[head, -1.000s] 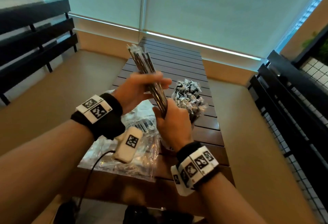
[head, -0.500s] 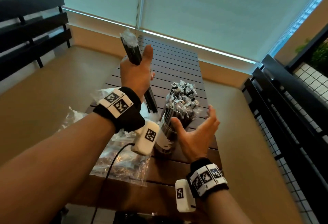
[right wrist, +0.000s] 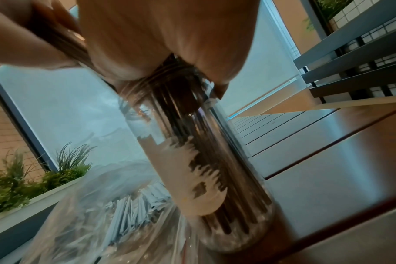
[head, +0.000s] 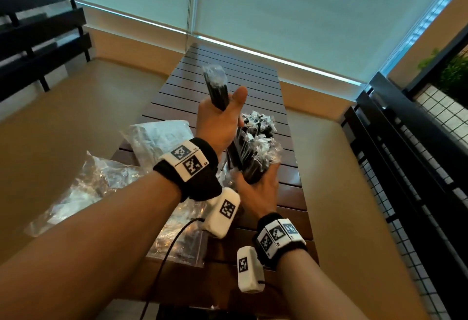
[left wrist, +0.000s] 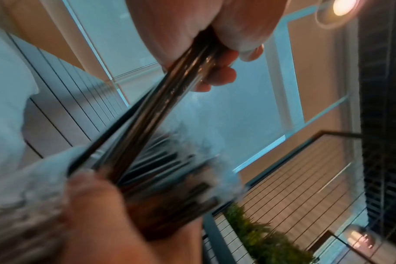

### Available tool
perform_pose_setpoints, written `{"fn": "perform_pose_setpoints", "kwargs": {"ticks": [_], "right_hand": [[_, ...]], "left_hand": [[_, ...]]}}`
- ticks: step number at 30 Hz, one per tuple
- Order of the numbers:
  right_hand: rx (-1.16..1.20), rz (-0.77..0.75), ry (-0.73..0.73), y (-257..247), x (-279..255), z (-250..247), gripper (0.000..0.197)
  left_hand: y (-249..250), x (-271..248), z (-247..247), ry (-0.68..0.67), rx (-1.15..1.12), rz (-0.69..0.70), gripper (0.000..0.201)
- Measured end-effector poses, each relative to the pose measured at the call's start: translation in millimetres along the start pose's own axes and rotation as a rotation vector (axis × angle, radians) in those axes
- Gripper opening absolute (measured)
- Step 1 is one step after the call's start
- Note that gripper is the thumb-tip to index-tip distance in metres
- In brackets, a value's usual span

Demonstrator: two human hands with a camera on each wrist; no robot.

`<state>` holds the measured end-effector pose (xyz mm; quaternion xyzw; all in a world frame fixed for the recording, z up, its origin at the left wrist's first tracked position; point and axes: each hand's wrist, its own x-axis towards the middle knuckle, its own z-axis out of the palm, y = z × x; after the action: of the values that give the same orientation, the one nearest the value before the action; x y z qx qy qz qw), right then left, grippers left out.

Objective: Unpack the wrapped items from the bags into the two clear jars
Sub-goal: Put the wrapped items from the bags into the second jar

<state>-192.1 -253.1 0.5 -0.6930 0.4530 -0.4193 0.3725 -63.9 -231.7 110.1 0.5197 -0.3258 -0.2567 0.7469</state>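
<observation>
Head view shows our left hand (head: 219,127) gripping black clear-wrapped straws (head: 218,88); our right hand (head: 257,190) clasps the straw-filled jar (right wrist: 215,160).

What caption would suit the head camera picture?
Left hand lowers a bundle of wrapped black sticks into a jar steadied by the right hand.

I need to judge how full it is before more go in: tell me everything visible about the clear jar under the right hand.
The tall clear glass jar stands upright on the brown slatted table, packed with black wrapped sticks whose crinkled wrapper ends rise above its rim. A whitish label covers part of its wall. The right hand grips its top; a clear plastic bag lies against its base.
</observation>
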Motion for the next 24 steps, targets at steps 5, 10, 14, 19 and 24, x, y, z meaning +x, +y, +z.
{"fn": "perform_pose_setpoints", "kwargs": {"ticks": [5, 10, 14, 19, 24], "right_hand": [[0.074, 0.005, -0.131, 7.2, 0.1, -6.2, 0.076], [0.078, 0.007, -0.148, 12.1, 5.6, -3.4, 0.065], [0.037, 0.038, -0.156, 18.7, 6.7, -4.1, 0.065], [0.072, 0.053, -0.141, 14.4, 4.3, -1.3, 0.072], [0.026, 0.004, -0.133, 14.2, 4.4, -0.7, 0.069]], "left_hand": [[-38.7, -8.0, -4.1, -0.141, 0.188, -0.036, 0.03], [-70.1, -29.9, -12.1, -0.258, 0.624, 0.063, 0.029], [-55.0, -27.2, -20.8, -0.289, 0.533, -0.007, 0.047], [-26.8, -9.8, -20.6, -0.343, 0.77, 0.584, 0.077], [-38.2, -12.5, -18.4, -0.634, 1.206, 0.572, 0.052]]}}
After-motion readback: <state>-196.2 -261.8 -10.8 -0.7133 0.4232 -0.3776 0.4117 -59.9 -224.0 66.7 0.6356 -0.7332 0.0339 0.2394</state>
